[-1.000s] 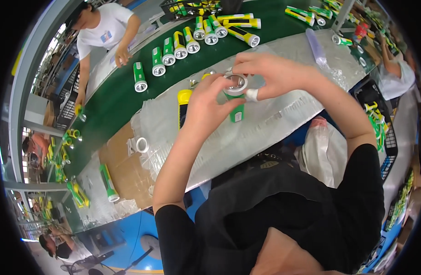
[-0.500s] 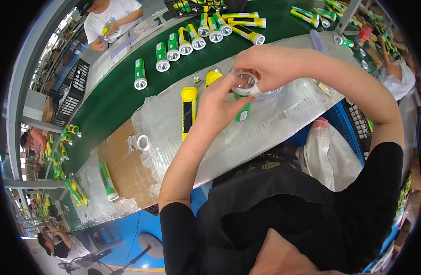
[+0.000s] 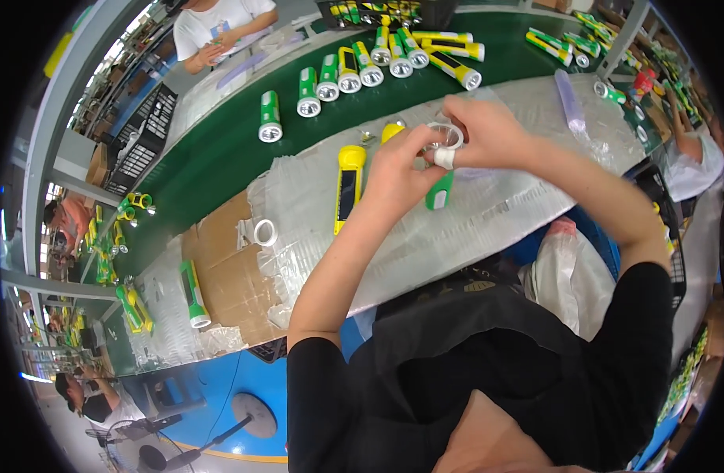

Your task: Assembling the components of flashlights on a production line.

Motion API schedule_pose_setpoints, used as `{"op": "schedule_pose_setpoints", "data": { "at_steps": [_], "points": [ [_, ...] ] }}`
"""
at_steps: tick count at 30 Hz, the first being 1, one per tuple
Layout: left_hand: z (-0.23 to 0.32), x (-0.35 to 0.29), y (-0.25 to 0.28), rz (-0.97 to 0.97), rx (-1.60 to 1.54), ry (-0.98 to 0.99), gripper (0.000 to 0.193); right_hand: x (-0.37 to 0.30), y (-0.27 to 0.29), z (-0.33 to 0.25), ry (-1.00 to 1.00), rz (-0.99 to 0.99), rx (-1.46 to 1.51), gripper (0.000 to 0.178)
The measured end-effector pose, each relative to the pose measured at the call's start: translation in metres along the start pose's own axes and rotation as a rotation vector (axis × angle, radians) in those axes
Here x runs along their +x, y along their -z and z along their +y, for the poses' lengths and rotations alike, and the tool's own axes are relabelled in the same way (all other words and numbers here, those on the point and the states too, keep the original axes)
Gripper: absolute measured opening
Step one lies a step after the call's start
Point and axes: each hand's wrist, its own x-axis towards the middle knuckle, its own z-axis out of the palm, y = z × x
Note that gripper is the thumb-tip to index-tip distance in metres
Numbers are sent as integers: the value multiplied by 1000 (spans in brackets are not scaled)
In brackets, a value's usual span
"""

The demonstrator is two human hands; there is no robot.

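Over the cardboard-covered bench, my two hands meet at a white ring with a clear lens [image 3: 449, 135]. My left hand [image 3: 401, 169] pinches its left side. My right hand [image 3: 488, 134] curls round its right side, a white band [image 3: 444, 158] wrapped on one finger. Just below them a green flashlight body [image 3: 438, 194] shows, its upper part hidden by my fingers; I cannot tell whether it is held. A yellow flashlight [image 3: 349, 189] with a dark panel lies left of my left hand. Behind that hand another yellow flashlight head [image 3: 391, 131] peeks out.
A loose white ring [image 3: 265, 232] and a green flashlight [image 3: 194, 293] lie to the left on the cardboard [image 3: 228, 268]. Several finished-looking flashlights [image 3: 349, 71] line the green belt [image 3: 220, 150]. A purple strip [image 3: 569, 101] lies right. A co-worker [image 3: 224, 31] sits opposite.
The view has shifted, so the bench things appear farther right. My hands stay together at the ring, which now looks more tilted. The co-worker opposite has brought both hands together.
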Motion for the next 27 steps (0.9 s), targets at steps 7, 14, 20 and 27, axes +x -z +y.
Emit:
{"op": "schedule_pose_setpoints", "data": {
  "at_steps": [7,14,20,27],
  "points": [
    [-9,-8,-6,103,-547,169,33,-13,-161,-14,-108,330,1123,61],
    [46,-23,47,133,-504,-231,37,-4,-96,-25,427,-522,1293,69],
    [1,-7,88,82,240,-206,35,85,-77,-2,562,-111,593,57],
    [-176,56,133,707,681,18,28,147,-89,31,565,341,467,44]
  ]
}}
